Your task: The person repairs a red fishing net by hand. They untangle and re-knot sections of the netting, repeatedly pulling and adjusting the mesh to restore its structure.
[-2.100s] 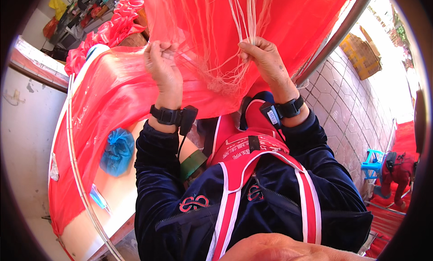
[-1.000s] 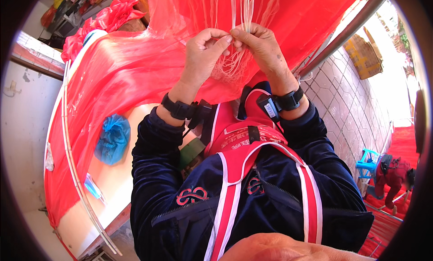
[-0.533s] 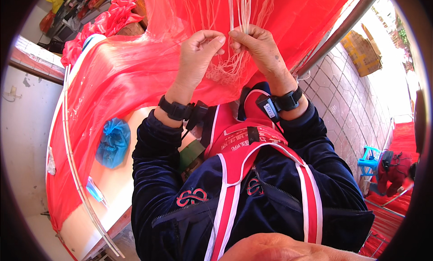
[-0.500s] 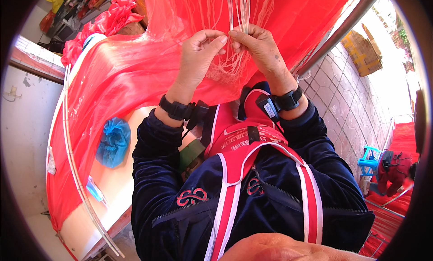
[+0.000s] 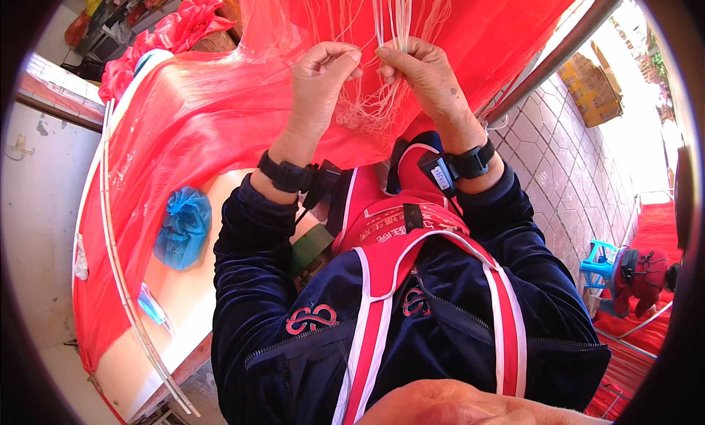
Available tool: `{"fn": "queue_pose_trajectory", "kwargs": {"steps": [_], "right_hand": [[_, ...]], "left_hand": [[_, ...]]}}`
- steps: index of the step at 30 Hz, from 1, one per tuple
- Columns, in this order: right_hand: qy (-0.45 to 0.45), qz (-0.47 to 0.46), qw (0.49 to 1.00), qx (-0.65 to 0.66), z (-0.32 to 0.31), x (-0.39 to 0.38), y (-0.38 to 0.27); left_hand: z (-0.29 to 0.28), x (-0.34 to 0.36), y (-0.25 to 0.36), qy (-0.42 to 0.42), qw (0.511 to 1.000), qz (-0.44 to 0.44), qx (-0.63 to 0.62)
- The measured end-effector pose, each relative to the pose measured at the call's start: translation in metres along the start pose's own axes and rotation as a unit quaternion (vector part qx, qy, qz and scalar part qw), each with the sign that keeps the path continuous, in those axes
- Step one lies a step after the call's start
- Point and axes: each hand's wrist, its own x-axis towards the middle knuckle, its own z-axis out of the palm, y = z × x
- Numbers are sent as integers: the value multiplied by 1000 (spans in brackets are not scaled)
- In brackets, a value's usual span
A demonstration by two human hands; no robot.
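Observation:
Pale threads [image 5: 402, 17] hang down from the top of the view in front of a large sheer red cloth [image 5: 485, 50]. My right hand [image 5: 424, 71] is closed, with thumb and forefinger pinching the bundle of threads. To its left, my left hand [image 5: 322, 83] is closed too, thumb pressed against the forefinger; a fine strand seems to run from it, but its hold is too small to make out surely. Below and between both hands, the loose thread ends [image 5: 371, 113] dangle in a tangled fringe over the red cloth.
At left, the cloth drapes over a pale tabletop [image 5: 180, 300] with a blue plastic bundle [image 5: 182, 230] and thin bamboo poles [image 5: 121, 263]. A metal pole [image 5: 565, 50] slants at right. Beyond are a cardboard box [image 5: 590, 91], a blue stool [image 5: 598, 263] and a bending person [image 5: 637, 278].
My left hand has moved slightly left, widening the gap to my right hand. My right hand stays at the threads. The person at far right has shifted a little.

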Motion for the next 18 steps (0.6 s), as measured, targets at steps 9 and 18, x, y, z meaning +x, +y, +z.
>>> {"fn": "queue_pose_trajectory", "kwargs": {"steps": [9, 18], "right_hand": [[-38, -26, 997, 66, -24, -8, -11], [-123, -107, 976, 143, -58, -12, -25]], "left_hand": [[-54, 30, -11, 200, 977, 67, 33], [-116, 50, 16, 327, 890, 246, 200]]}}
